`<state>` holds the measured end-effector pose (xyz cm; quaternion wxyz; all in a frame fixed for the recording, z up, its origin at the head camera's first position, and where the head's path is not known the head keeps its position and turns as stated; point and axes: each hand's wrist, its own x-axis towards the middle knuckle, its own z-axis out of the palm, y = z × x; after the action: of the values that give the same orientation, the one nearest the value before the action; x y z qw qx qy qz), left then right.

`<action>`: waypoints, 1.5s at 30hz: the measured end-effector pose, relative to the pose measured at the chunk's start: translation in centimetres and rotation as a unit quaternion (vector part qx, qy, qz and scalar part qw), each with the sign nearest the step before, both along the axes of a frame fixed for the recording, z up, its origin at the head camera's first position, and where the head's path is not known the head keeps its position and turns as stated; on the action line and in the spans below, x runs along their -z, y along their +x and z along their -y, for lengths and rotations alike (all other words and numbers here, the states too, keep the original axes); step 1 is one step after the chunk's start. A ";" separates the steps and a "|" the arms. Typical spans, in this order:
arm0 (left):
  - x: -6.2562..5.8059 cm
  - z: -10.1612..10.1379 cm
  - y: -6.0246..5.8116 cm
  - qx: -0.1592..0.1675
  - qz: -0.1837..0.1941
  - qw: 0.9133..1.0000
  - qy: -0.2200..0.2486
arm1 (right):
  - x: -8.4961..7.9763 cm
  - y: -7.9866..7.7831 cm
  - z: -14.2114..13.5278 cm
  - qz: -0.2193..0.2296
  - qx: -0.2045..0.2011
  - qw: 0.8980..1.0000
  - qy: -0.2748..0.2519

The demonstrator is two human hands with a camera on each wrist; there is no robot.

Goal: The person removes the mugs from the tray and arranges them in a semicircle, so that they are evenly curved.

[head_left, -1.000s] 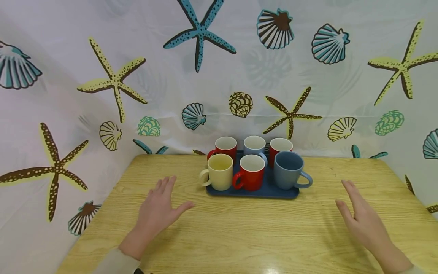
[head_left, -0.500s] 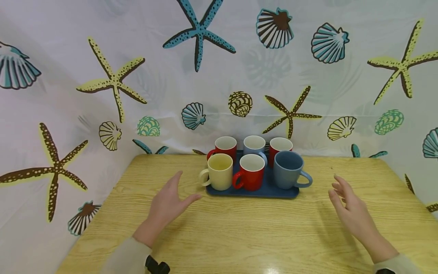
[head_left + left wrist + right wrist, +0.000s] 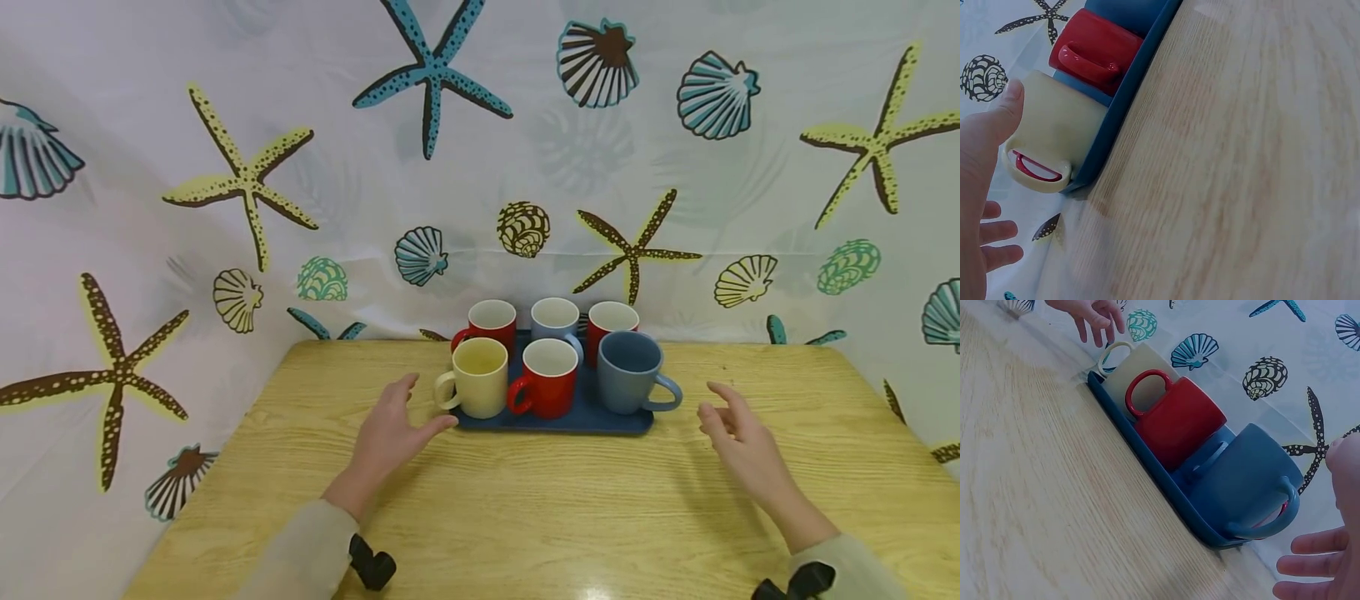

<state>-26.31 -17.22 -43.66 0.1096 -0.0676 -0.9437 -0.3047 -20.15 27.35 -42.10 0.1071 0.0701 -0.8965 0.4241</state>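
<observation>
Several mugs stand upright in two rows on a dark blue tray (image 3: 555, 423). In the front row are a cream mug (image 3: 482, 385), a red mug (image 3: 551, 385) and a grey-blue mug (image 3: 628, 379). Behind them stand a red mug (image 3: 491, 319), a light blue mug (image 3: 553, 317) and another red mug (image 3: 611, 321). My left hand (image 3: 390, 432) is left of the cream mug's handle, thumb stretched toward the tray's front left corner. To the right of the grey-blue mug's handle hovers my right hand (image 3: 746, 446), fingers loosely bent. Both hands hold nothing.
The tray rests on a light wooden table (image 3: 555, 508), near its back edge. A white cloth (image 3: 480, 167) with starfish and shell prints hangs behind and to the sides. Dark wrist devices (image 3: 371, 564) sit at both sleeves.
Both hands have moved inward toward the two ends of the tray, the left one rightward and the right one leftward. The mugs and tray have stayed in place.
</observation>
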 end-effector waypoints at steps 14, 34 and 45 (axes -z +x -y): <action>2.5 0.0 -2.9 0.075 -0.007 0.996 0.046 | 0.3 -1.8 0.9 0.070 -0.008 0.992 -0.104; 5.1 0.3 -5.5 0.166 -0.016 0.976 0.137 | 1.0 -3.9 1.4 0.148 -0.001 0.969 -0.199; 5.3 0.0 -5.6 0.154 0.006 0.983 0.104 | 0.9 -4.9 1.9 0.202 -0.002 0.947 -0.251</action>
<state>-31.95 -17.25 -48.93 0.0622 -0.1988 -0.8858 -0.4147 -25.09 25.48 -42.99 -0.0627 -0.0448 -0.7636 0.6411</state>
